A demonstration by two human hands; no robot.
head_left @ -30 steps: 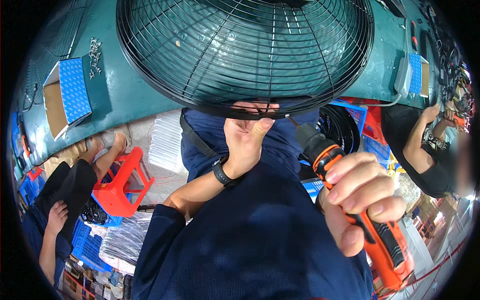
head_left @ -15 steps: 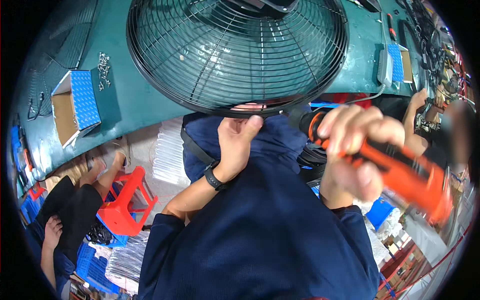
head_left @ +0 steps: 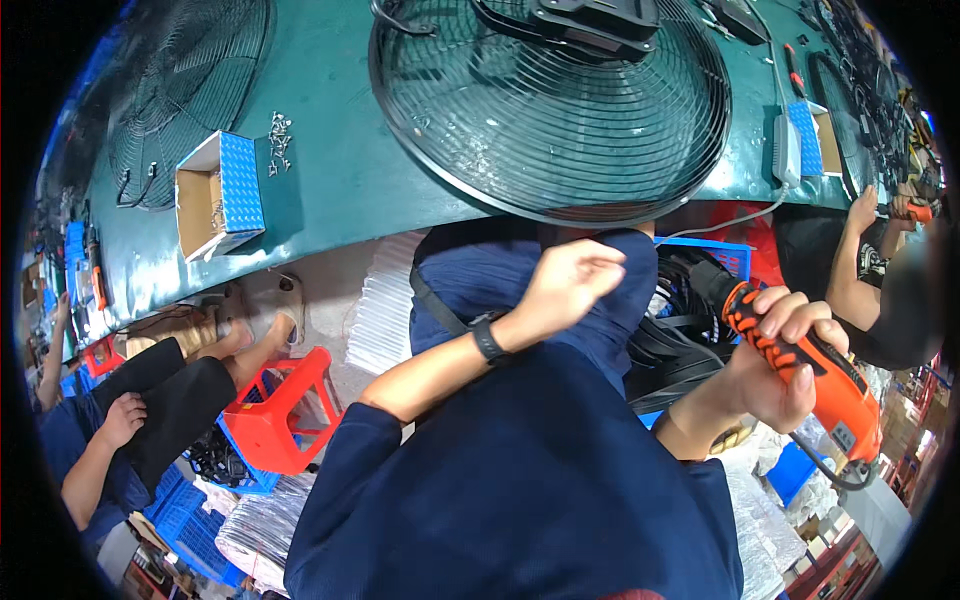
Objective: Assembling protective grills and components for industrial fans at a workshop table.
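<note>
A round black wire fan guard (head_left: 560, 150) lies on the green table, overhanging its near edge. A black motor housing (head_left: 595, 25) shows on top of it, cut off by the upper border. My left hand (head_left: 575, 285), a little blurred, hovers over my lap just below the guard's rim, apart from it. Its fingers are loosely bent and hold nothing visible. At the right, my right hand (head_left: 785, 365) is wrapped round an orange and black electric screwdriver (head_left: 830, 375), its dark nose pointing up and left, away from the guard. A cord leaves its back end.
Left of the guard stand an open blue-and-white carton (head_left: 240, 190) and a pile of screws (head_left: 280, 145). Another wire guard (head_left: 190, 80) lies farther left. A white power adapter (head_left: 787, 148) rests at right. A red stool (head_left: 285, 410) and co-workers sit on either side.
My left hand has let go of the guard's rim and moved right. The screwdriver has come away from the rim, back toward me and right. The whole view has also shifted.
</note>
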